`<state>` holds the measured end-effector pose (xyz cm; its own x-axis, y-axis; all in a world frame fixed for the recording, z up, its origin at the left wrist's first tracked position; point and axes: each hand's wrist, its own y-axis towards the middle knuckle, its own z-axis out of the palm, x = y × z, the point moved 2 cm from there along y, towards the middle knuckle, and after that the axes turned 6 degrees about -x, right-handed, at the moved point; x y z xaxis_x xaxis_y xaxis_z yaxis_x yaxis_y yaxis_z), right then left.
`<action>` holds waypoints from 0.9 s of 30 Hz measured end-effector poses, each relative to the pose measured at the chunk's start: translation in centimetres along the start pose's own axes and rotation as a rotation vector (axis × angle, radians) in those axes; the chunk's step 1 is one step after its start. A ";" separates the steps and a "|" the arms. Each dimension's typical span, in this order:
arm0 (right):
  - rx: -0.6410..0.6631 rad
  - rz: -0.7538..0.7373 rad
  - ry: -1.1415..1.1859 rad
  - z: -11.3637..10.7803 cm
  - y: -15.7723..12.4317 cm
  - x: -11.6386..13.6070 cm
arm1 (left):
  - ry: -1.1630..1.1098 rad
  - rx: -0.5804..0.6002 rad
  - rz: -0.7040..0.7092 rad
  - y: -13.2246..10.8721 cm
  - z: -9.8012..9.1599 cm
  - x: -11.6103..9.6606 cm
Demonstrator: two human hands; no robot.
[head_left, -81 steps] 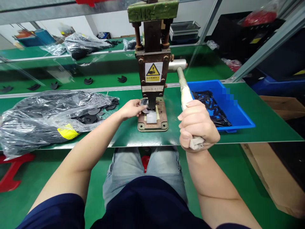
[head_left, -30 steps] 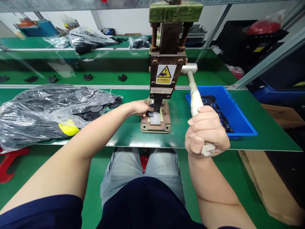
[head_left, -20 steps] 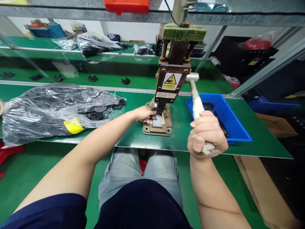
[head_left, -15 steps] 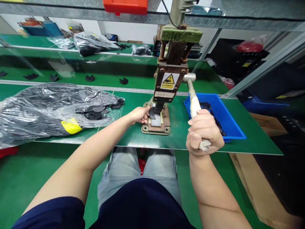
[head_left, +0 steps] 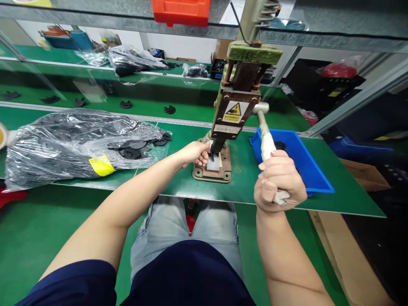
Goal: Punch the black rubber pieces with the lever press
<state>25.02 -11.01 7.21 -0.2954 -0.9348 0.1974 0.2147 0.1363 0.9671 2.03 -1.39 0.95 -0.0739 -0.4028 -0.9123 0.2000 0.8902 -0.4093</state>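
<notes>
My left hand is closed at the hand press, its fingertips pinching a thin black curved plate. The plate is seen nearly edge-on, tilted up under the ram, and mostly hidden by the fingers. Beneath it lies the pale metal die block on the rusty press base. Wrapped around the taped end of the press lever, my right hand stays closed. The lever slopes down toward me from its hub.
A clear plastic bag of black plates lies on the left, its mouth toward the press. On the right is a blue bin with black parts inside. Several black plates, one loose plate among them, lie along the green strip behind. A metal shelf crosses overhead.
The black plate in my left hand has turned from showing its flat face to nearly edge-on. My right hand keeps its grip on the lever. The whole view has shifted slightly.
</notes>
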 end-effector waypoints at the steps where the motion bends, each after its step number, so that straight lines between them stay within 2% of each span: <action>1: -0.002 0.004 0.000 0.0 0.0 0.0 | 0.004 -0.002 0.021 0.0 -0.5 0.0; 3: -0.011 0.004 0.005 -0.1 0.0 -0.2 | 0.031 -0.037 0.088 0.3 -2.3 0.2; 5: -0.024 -0.002 0.010 -0.1 -0.2 -0.5 | 0.146 -0.164 0.172 0.6 -5.4 0.9; 7: -0.060 -0.007 0.019 -0.1 -0.4 -1.0 | 0.402 -0.367 0.238 0.6 -9.5 1.9; 9: -0.113 -0.008 0.031 0.0 -0.7 -1.5 | 0.754 -0.541 0.253 0.3 -13.6 2.8; 12: -0.190 -0.017 0.052 0.2 -0.9 -2.0 | 1.124 -0.698 0.228 -0.3 -18.9 3.4; 14: -0.207 -0.026 0.057 0.3 -0.9 -2.1 | 1.234 -0.760 0.235 -0.4 -21.1 3.2; 16: -0.196 -0.044 0.059 0.2 -0.9 -2.1 | 1.270 -0.753 0.267 0.0 -22.3 2.8; 18: -0.156 -0.052 0.047 0.1 -0.9 -1.9 | 1.256 -0.690 0.304 0.8 -22.6 2.5; 22: -0.107 -0.024 -0.008 -0.1 -0.8 -1.6 | 1.210 -0.570 0.392 2.4 -22.2 2.6; 27: -0.097 -0.038 -0.008 0.0 -0.7 -1.4 | 1.317 -0.532 0.398 2.4 -21.3 3.4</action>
<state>25.31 -9.81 6.30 -0.3122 -0.9360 0.1627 0.2922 0.0684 0.9539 -18.55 3.93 -3.46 -0.9745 0.1016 -0.2000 0.0666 0.9824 0.1747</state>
